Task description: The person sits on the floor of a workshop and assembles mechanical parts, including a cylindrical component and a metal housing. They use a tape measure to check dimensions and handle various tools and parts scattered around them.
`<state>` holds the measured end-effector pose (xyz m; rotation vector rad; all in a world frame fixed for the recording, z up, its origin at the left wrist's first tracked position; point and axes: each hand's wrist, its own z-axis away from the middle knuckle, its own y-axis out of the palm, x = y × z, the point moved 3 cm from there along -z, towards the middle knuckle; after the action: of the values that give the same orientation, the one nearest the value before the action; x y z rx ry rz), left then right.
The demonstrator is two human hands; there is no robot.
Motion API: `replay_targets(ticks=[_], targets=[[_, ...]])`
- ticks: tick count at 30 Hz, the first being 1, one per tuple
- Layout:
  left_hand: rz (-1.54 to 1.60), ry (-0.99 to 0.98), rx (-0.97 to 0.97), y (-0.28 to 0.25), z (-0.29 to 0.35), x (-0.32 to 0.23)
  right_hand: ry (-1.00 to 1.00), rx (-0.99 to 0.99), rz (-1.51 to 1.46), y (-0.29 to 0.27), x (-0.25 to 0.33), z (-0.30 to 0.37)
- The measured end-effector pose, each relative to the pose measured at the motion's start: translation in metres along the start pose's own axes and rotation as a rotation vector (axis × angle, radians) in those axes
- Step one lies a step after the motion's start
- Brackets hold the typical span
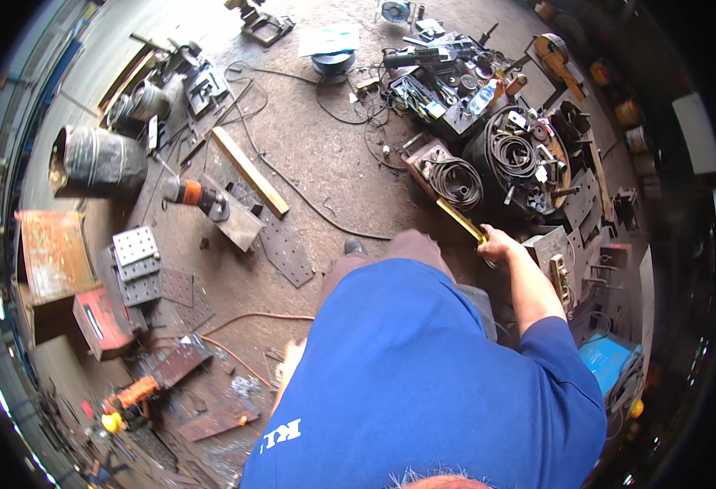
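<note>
My right hand (498, 246) is closed around a yellow tape measure (461, 218). Its blade runs out toward the far left and ends beside a coil of grey cable (456, 181) on a metal box. Low at my left side, my left hand (293, 355) shows only in part past my blue shirt. Its fingers are too hidden to read, and an orange hose (248, 316) lies on the floor close to it.
Farther left, an orange and black power tool (185, 192) rests by a metal block, near a wooden beam (248, 171). Perforated plates (286, 248) lie on the floor. A tool-covered bench (456, 110) and a cable-laden drum (496, 196) stand to the right. Black cable (325, 218) crosses the floor.
</note>
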<state>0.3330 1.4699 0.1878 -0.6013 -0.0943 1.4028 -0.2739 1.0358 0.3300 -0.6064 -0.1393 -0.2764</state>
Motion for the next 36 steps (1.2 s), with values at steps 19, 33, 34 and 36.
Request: replay_targets(ticks=[19, 33, 34, 36], targets=[[-0.217, 0.381, -0.002, -0.314, -0.275, -0.611, 0.046, 0.017, -0.148, -0.228, 0.302, -0.259], [-0.46, 0.52, 0.154, -0.47, -0.55, -1.028, 0.558, -0.436, -0.861, -0.265, 0.437, -0.32], [-0.362, 0.465, 0.2, -0.485, -0.577, -1.08, 0.648, -0.357, -0.873, -0.245, 0.451, -0.312], [-0.42, 0.533, 0.199, -0.491, -0.607, -1.194, 0.798, -0.258, -0.899, -0.205, 0.479, -0.288]])
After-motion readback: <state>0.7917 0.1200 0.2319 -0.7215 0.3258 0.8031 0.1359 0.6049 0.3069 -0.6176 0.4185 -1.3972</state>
